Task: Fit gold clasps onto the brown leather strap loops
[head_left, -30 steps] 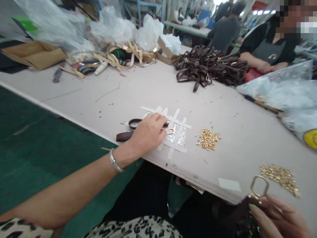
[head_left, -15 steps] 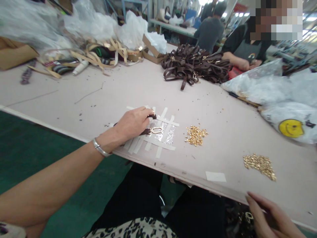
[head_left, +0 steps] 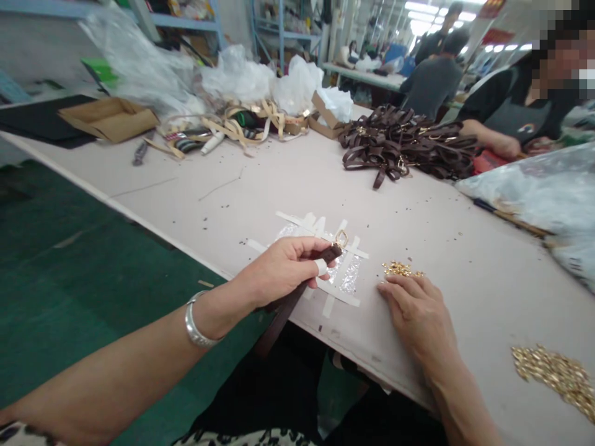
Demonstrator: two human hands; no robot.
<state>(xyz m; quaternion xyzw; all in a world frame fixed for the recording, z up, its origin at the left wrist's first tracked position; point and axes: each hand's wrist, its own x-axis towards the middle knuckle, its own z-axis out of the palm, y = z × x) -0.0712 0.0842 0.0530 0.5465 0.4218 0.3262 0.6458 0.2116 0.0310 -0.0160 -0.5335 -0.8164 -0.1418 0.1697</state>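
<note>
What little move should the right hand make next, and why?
Perhaps pinch one piece from the partly hidden gold pile: the right hand is at its edge, and the left hand holds a brown strap near the end with the gold ring.

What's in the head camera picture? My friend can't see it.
The left hand holds a brown strap with a gold ring over taped plastic on a table. The right hand is at a pile of gold bits; a strap heap lies farther back.
</note>
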